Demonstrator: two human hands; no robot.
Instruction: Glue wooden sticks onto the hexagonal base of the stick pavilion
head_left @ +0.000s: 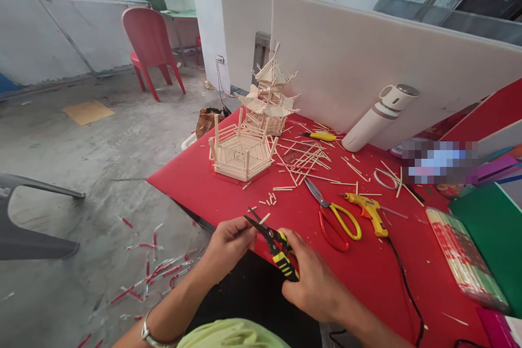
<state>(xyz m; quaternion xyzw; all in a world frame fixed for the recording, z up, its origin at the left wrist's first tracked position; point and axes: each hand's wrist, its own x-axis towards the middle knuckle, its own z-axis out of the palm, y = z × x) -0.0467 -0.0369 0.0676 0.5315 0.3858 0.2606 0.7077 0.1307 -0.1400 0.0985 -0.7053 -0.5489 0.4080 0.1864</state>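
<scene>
Near the table's front edge, my left hand point(228, 244) is closed on a short wooden stick point(265, 218), whose pale end pokes out past the fingertips. My right hand point(312, 277) grips black-and-yellow shears point(283, 262) by the handles. Their dark blades are parted and lie across the stick close to my left fingers. Several short cut pieces point(271, 199) lie just beyond the blades. Farther back stands a hexagonal stick frame point(240, 159) with upright posts at its corners. Behind it rises a tiered pagoda model point(271, 103) made of the same sticks.
On the red table point(281, 223) lie red-and-yellow scissors point(332, 212), a yellow glue gun point(369, 212) with a black cord, loose sticks point(305, 157), yellow-handled pliers point(322, 136) and a packet of sticks point(465, 255). A white bottle point(375, 119) leans against the board.
</scene>
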